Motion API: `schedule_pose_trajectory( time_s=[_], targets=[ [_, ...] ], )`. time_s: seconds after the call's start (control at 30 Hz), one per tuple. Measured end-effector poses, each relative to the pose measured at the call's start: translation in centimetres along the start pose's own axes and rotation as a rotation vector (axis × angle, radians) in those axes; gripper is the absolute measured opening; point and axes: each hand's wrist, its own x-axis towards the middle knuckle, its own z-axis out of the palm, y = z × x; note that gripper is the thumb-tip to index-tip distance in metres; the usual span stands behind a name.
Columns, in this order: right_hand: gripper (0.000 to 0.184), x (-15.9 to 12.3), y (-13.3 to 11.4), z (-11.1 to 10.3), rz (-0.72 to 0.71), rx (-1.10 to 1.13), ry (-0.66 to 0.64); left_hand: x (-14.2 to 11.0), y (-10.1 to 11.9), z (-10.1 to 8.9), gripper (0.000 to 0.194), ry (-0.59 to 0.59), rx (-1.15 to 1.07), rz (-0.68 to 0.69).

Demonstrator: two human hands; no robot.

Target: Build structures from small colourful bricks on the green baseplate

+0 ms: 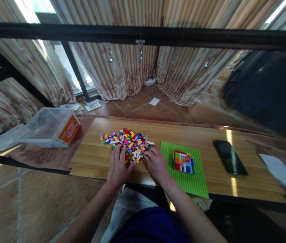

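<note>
Two bare hands are working at a low, loose heap of small multicoloured plastic bricks [132,140], which we are finding spread left of centre on a long wood-grain counter [89,158]. Left hand [118,168]: resting palm-down at the heap's near edge, thumb standing apart from gently curved fingers; we are seeing the fingertips touching the bricks, but cannot tell whether any is held. Right hand [157,164]: reaching in at the near right edge, fingers bent and drawn close together; the tips are partly hiding from us, so we cannot tell if they are pinching a brick. Just right of it, we are noting a bright green studded plastic baseplate [166,152], bearing a squarish multicoloured brick build [183,162]. Farther right, a black rectangular phone [230,157] is lying aslant. Beyond the counter's left end, a clear plastic bin [43,141] is showing an orange printed label [69,130].
</note>
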Motion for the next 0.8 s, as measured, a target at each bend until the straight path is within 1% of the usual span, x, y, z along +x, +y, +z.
schedule_pose_trajectory(
  time_s=[0.17,0.37,0.5,0.6,0.7,0.8],
  targets=[
    [0.017,-0.1,-0.1,-0.2,0.042,-0.008,0.032,0.0,0.0,0.0,0.072,0.003,-0.004,-0.004],
    [0.017,0.4,-0.3,-0.2,0.031,-0.06,0.019,0.0,0.0,0.0,0.072,0.005,-0.004,-0.004],
    [0.018,0.2,-0.1,-0.6,0.036,-0.039,0.03,0.0,0.0,0.0,0.071,0.01,-0.002,-0.007],
    [0.019,0.2,0.2,-0.8,0.075,0.0,0.072,0.0,0.1,0.0,0.071,0.015,-0.004,-0.01],
    [0.022,1.0,0.5,-0.8,0.129,-0.009,0.127,0.1,0.1,-0.1,0.071,0.016,-0.006,-0.016],
    [0.027,2.2,0.6,-0.7,0.149,-0.057,0.106,0.0,0.1,-0.1,0.07,0.013,-0.007,-0.007]
  ],
)
